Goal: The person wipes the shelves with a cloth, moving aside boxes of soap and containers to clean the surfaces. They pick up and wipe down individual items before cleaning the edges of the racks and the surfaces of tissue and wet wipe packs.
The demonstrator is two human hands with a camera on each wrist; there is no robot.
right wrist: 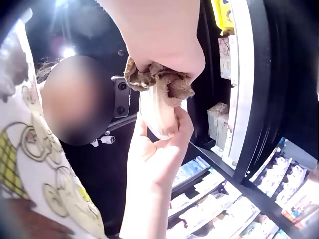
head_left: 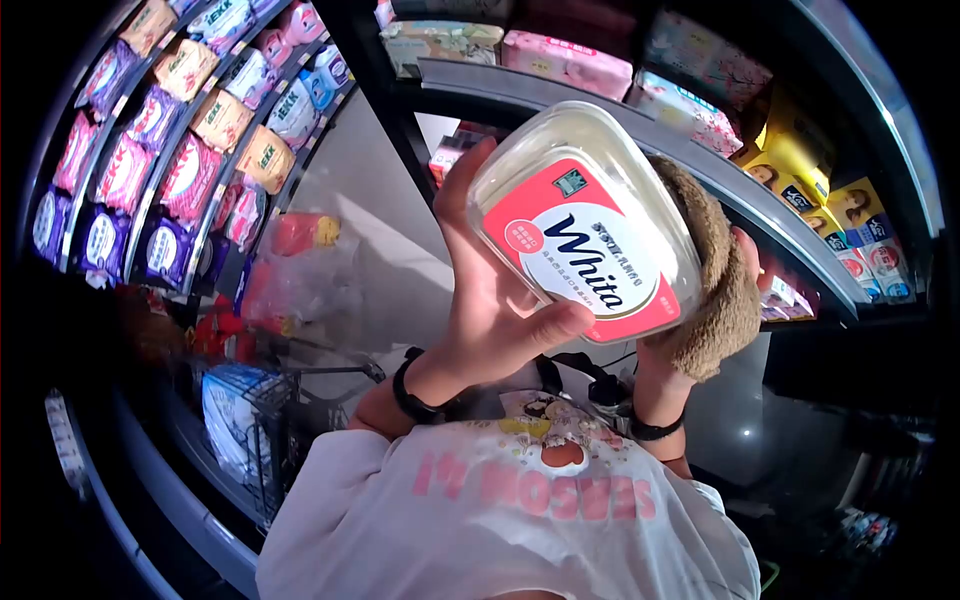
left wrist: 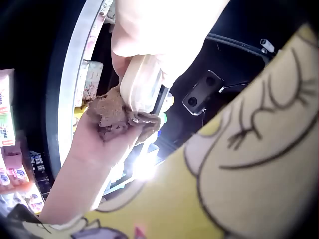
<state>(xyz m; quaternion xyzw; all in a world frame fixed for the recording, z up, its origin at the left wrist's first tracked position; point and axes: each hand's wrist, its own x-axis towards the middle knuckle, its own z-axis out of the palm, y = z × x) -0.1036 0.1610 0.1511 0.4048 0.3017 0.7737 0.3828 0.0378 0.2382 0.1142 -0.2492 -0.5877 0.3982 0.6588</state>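
Observation:
My left hand (head_left: 485,285) grips a clear plastic box (head_left: 555,140) by its left side, thumb on the front and fingers behind. A red and white label (head_left: 600,250) reading "Whita" faces up toward the head camera. Against the box's right side, my right hand (head_left: 668,362) holds a brown cloth (head_left: 725,290), which covers most of its palm. The right wrist view shows the cloth (right wrist: 172,87) bunched at the box's edge (right wrist: 158,112), under my right hand. In the left wrist view the box (left wrist: 139,82) sits between both hands, tilted.
Shelves of bagged packs (head_left: 190,180) rise at the left. A shelf edge (head_left: 500,82) with tissue packs (head_left: 565,62) runs behind the box toward the right. At lower left stands a wire cart (head_left: 275,430) beside a blue and white pack (head_left: 232,415).

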